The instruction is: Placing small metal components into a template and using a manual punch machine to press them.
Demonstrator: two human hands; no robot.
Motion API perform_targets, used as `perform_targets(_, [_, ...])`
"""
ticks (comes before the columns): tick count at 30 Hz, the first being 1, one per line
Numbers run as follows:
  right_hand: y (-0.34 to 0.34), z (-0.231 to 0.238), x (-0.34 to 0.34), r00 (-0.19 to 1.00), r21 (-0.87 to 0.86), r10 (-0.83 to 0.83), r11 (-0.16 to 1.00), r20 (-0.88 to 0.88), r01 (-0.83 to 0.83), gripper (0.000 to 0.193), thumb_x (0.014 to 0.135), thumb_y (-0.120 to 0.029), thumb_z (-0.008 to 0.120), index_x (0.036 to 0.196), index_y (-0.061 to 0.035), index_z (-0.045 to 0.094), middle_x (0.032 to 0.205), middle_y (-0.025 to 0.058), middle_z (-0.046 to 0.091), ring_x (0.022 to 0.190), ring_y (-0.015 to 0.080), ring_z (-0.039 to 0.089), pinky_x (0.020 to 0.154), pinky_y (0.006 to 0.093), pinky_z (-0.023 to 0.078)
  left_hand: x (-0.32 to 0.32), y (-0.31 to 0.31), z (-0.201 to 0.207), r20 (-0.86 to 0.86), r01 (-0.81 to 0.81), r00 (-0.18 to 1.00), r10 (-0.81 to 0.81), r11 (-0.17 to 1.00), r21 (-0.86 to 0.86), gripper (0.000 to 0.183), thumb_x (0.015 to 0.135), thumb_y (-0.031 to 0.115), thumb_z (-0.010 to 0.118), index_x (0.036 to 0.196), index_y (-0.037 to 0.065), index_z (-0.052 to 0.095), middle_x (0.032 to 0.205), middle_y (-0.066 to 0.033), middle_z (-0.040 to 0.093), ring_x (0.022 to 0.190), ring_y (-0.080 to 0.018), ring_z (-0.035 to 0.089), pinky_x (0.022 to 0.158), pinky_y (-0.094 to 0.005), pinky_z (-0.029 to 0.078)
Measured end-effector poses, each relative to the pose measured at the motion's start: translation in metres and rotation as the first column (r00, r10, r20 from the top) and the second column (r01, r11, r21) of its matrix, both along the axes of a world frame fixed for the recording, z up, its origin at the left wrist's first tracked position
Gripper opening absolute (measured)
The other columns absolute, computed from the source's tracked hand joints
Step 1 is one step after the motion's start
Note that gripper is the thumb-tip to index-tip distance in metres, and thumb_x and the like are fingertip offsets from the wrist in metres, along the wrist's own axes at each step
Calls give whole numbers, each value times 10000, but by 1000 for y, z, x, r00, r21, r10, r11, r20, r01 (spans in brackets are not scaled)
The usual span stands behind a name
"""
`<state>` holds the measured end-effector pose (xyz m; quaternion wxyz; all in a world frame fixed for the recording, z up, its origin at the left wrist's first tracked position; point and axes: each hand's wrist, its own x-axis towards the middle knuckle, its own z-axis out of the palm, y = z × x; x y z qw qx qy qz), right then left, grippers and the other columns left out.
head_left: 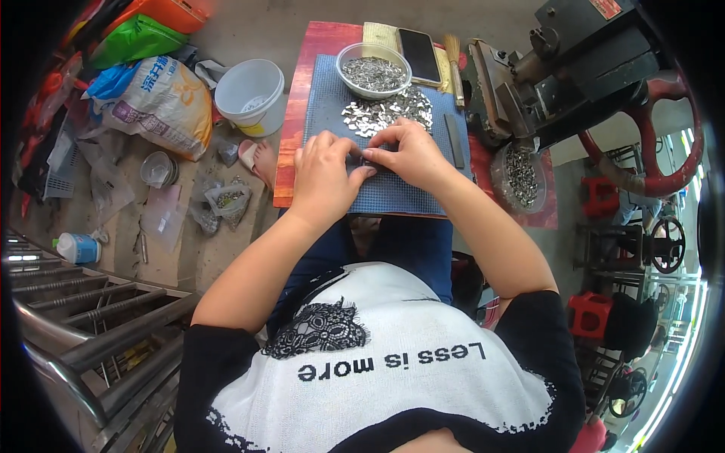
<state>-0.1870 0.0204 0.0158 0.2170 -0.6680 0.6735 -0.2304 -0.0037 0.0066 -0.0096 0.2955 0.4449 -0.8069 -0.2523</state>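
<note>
My left hand [323, 172] and my right hand [414, 155] meet over a blue textured mat [323, 94] on a reddish wooden board. Both have thumb and fingers drawn in close together. Something small and dark shows between the fingertips, too covered to name. Just beyond my hands lies a loose pile of small metal pieces [377, 117], some bright silver, some dark. A round translucent bowl [341, 75] full of similar pieces stands behind the pile. To the right of my right hand a flat grey metal bar [454, 141] rests on the mat.
A phone [419, 57] and a brush [453, 64] lie at the far edge. To the right stand a heavy press [513, 98] with a red handwheel [642, 136] and a tub of metal pieces [521, 181]. A white bucket [249, 94] and a printed sack [162, 106] stand left.
</note>
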Motion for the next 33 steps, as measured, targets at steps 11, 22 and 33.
perform_targets(11, [5,13,-22,991,158,40,986,126,-60,185,807,-191,802,918,-46,772,899,104,637,853,223,613,784,344,497,0,0,-1,-31,1,1000,-2,999,-42,269,745,275,830,912,96,718,998,-67,580,1055,-261,545,907,-409,368])
perform_targets(22, [8,12,-32,981,124,113,983,156,-133,160,840,-167,779,936,-39,774,862,83,640,843,196,618,765,322,497,0,0,-2,-44,5,999,-7,999,-42,258,740,265,833,912,109,722,989,-59,575,1040,-253,548,888,-405,365])
perform_targets(33, [7,14,-26,993,140,91,985,73,-101,191,824,-227,799,891,-54,752,880,81,635,860,207,605,768,332,495,0,-1,-3,-48,9,999,-10,999,-40,258,737,271,834,912,120,720,979,-58,568,1037,-253,547,871,-405,363])
